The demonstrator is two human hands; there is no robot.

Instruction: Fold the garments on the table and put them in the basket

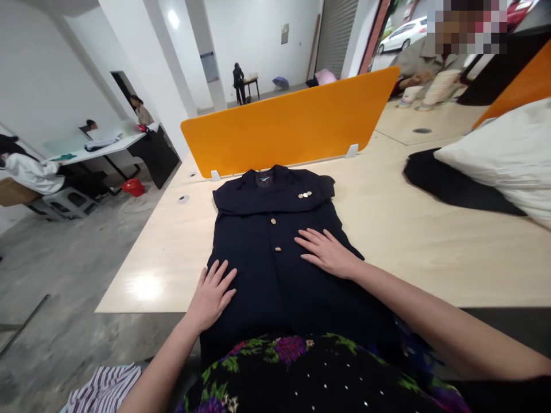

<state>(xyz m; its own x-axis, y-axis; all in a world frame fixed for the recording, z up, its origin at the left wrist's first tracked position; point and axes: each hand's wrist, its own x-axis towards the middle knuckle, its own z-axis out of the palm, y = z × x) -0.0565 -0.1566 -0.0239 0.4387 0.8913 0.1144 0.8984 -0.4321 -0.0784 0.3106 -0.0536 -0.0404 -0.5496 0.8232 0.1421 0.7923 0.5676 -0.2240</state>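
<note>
the left hand (214, 295) lies flat, fingers spread, at eight o'clock on the navy jacket (262, 258), the right hand (328, 254) likewise at three; an orange divider (284, 126) stands at twelve.

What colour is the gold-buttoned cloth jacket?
Dark navy blue; the gold-buttoned cloth jacket shows best in the head view.

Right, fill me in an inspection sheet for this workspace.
Surface: pale wooden table, glare near its left corner.
Job's things: dark jacket lying buttons up, sleeves folded across the chest; its lower part runs past the near edge.
Clutter: white fabric partly over black fabric at right; stacked cups beyond.
Hands: left hand and right hand rest open, palm down on the jacket; neither grips it.
Cables: nothing seen.
Surroundings: orange divider behind the jacket; red bucket at left.
</note>
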